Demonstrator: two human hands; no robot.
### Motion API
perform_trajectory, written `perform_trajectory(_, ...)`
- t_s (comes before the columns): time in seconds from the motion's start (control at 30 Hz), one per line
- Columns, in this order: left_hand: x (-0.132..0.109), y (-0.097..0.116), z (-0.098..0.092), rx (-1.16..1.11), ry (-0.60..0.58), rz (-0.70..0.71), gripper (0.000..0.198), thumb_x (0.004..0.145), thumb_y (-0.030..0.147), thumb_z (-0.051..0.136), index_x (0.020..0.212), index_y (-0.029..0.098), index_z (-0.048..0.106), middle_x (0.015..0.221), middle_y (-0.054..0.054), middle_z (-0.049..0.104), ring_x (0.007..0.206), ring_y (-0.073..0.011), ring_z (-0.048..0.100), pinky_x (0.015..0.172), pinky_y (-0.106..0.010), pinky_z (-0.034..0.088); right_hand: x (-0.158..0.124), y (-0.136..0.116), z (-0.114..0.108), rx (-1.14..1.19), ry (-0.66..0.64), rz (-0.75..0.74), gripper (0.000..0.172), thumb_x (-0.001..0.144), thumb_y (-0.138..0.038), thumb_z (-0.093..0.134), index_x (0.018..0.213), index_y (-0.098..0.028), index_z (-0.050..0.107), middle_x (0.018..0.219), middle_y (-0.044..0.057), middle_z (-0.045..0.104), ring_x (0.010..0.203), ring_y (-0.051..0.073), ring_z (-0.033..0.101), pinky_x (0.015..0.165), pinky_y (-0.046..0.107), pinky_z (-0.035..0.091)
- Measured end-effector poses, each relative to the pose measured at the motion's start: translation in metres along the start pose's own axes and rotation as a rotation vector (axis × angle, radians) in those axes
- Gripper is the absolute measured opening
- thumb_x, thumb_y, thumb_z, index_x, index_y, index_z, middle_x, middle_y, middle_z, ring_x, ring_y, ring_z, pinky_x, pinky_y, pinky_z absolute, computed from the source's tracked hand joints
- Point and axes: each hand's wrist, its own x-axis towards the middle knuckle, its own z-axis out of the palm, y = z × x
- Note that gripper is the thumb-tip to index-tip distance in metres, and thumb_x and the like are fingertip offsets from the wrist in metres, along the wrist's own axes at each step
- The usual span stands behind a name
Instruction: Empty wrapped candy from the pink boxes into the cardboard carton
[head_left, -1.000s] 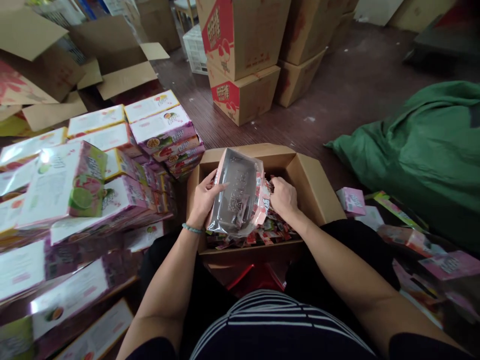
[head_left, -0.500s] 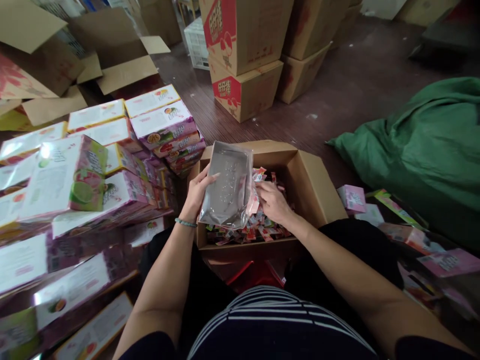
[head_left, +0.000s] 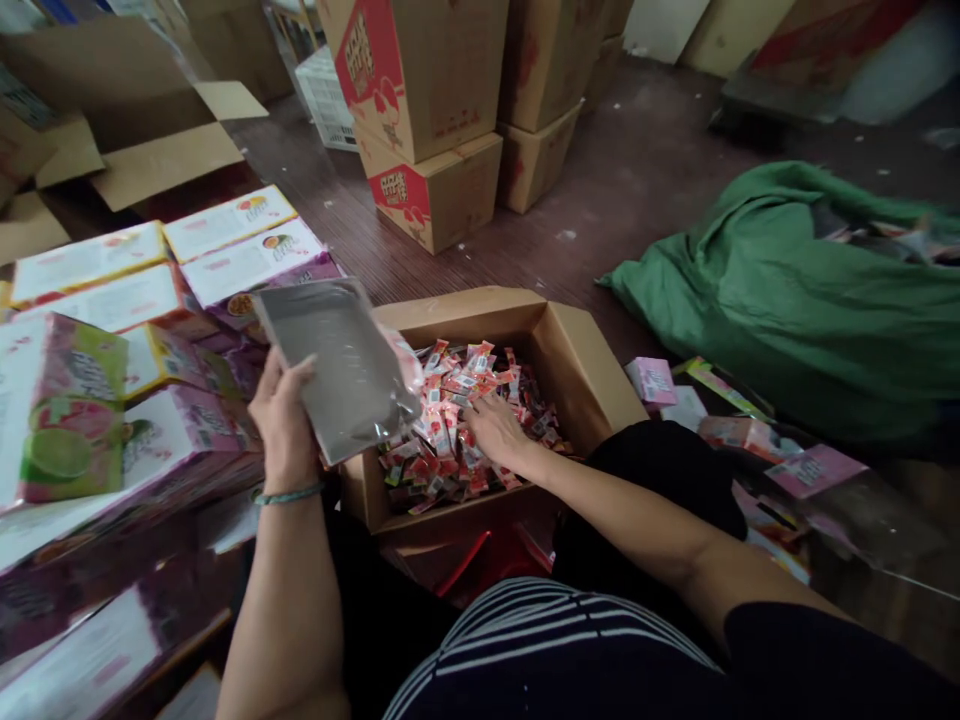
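Note:
My left hand (head_left: pixel 286 415) is closed on the near left side of a flat grey tray in clear plastic (head_left: pixel 330 350), its thumb lying over the upper face. The tray is tilted above the left edge of an open cardboard box (head_left: pixel 600 375). Pinkish pieces show at the plastic's right end. Small red and white sachets (head_left: pixel 442 440) lie heaped loosely inside the box. Down among them is my right hand (head_left: pixel 495 430), fingers stretched out and touching the heap. Its fingertips are partly hidden, and no held sachet can be made out.
Printed fruit cartons (head_left: pixel 240 255) are stacked at the left. Tall cardboard boxes (head_left: pixel 427 190) stand beyond the open box. To the right lies a green sack (head_left: pixel 772 290), with small pink boxes (head_left: pixel 651 382) and scraps on the floor before it.
My left hand has carried the tray left, away from my right hand. My right hand has left the tray's plastic edge and lowered into the sachets. The view has swung right.

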Motion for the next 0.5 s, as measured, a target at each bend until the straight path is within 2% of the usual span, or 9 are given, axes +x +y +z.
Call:
perform_trajectory(0.07, 0.005, 0.004, -0.003, 0.004, 0.140, 0.069, 0.030, 0.074, 0.031, 0.077, 0.103, 0.023, 0.080, 0.095, 0.007, 0.077, 0.091, -0.0168, 0.065, 0.078, -0.026, 0.054, 0.003, -0.014, 0.007, -0.091, -0.002, -0.076, 0.042, 0.105, -0.037, 0.067, 0.140, -0.015, 0.066, 0.151, 0.023, 0.053, 0.134, 0.042, 0.050, 0.109, 0.060, 0.047)
perform_trajectory(0.1, 0.006, 0.004, -0.002, 0.000, 0.150, 0.078, 0.030, 0.073, 0.031, 0.077, 0.102, 0.023, 0.079, 0.095, 0.007, 0.077, 0.090, -0.0164, 0.065, 0.079, -0.026, 0.054, 0.006, -0.022, 0.015, -0.125, 0.008, -0.170, 0.053, 0.102, -0.043, 0.072, 0.148, -0.019, 0.061, 0.161, 0.020, 0.044, 0.142, 0.044, 0.043, 0.113, 0.064, 0.043)
perform_trajectory(0.17, 0.005, 0.003, 0.004, -0.025, 0.076, 0.050, 0.032, 0.072, 0.033, 0.080, 0.103, 0.024, 0.079, 0.099, 0.005, 0.077, 0.091, -0.0175, 0.065, 0.078, -0.026, 0.055, 0.020, -0.037, 0.038, -0.166, 0.000, -0.375, 0.059, 0.102, -0.046, 0.071, 0.154, -0.023, 0.056, 0.167, 0.016, 0.037, 0.151, 0.044, 0.032, 0.120, 0.070, 0.034)
perform_trajectory(0.23, 0.003, 0.000, 0.011, -0.055, 0.003, -0.004, 0.033, 0.071, 0.035, 0.082, 0.103, 0.026, 0.080, 0.100, 0.003, 0.077, 0.091, -0.0188, 0.065, 0.076, -0.026, 0.055, 0.037, -0.043, 0.065, -0.185, -0.069, -0.478, 0.052, 0.105, -0.041, 0.064, 0.152, -0.020, 0.058, 0.166, 0.017, 0.040, 0.152, 0.041, 0.032, 0.125, 0.068, 0.029)
perform_trajectory(0.3, 0.002, -0.003, 0.016, -0.068, -0.006, -0.032, 0.032, 0.070, 0.034, 0.083, 0.101, 0.025, 0.080, 0.098, 0.002, 0.076, 0.088, -0.0177, 0.065, 0.075, -0.024, 0.053, 0.054, -0.037, 0.088, -0.192, -0.141, -0.455, 0.055, 0.103, -0.040, 0.065, 0.152, -0.015, 0.059, 0.165, 0.020, 0.040, 0.153, 0.040, 0.033, 0.128, 0.065, 0.026)
perform_trajectory(0.37, 0.005, -0.005, 0.016, -0.060, 0.051, -0.042, 0.034, 0.069, 0.034, 0.082, 0.100, 0.021, 0.079, 0.095, 0.002, 0.075, 0.083, -0.0151, 0.062, 0.072, -0.022, 0.050, 0.063, -0.021, 0.101, -0.190, -0.146, -0.364, 0.069, 0.095, -0.043, 0.075, 0.154, -0.013, 0.057, 0.167, 0.021, 0.036, 0.157, 0.043, 0.023, 0.130, 0.068, 0.020)
perform_trajectory(0.43, 0.008, -0.007, 0.011, -0.078, 0.114, -0.086, 0.037, 0.066, 0.034, 0.082, 0.099, 0.017, 0.077, 0.093, 0.001, 0.074, 0.080, -0.0134, 0.060, 0.071, -0.021, 0.049, 0.063, 0.001, 0.103, -0.182, -0.116, -0.245, 0.075, 0.089, -0.044, 0.080, 0.154, -0.015, 0.056, 0.169, 0.018, 0.034, 0.160, 0.045, 0.012, 0.128, 0.073, 0.013)
perform_trajectory(0.5, 0.011, -0.008, 0.005, -0.091, 0.115, -0.142, 0.042, 0.067, 0.038, 0.080, 0.101, 0.016, 0.074, 0.096, 0.001, 0.074, 0.082, -0.0140, 0.061, 0.073, -0.022, 0.051, 0.054, 0.028, 0.095, -0.161, -0.093, -0.098, 0.072, 0.087, -0.042, 0.080, 0.153, -0.020, 0.058, 0.170, 0.016, 0.033, 0.161, 0.047, 0.006, 0.124, 0.080, 0.011)
